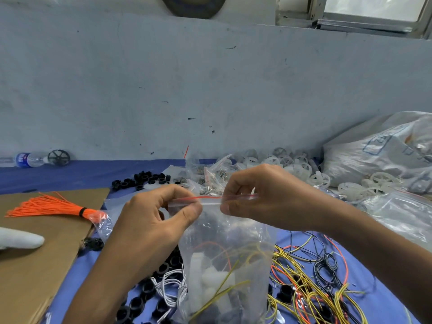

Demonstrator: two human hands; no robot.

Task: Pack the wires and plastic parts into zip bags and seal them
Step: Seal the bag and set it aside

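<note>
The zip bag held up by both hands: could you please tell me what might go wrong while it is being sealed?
The left hand and right hand pinch the zip bag at its red-lined top, apart from each other; the stretch between them may be left unsealed. The yellow wires inside point upward and could catch in the closure or pierce the film.

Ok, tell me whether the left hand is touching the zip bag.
Touching. The head view shows the left hand pinching the left end of the zip bag at its red-lined top edge, with no gap between them.
</note>
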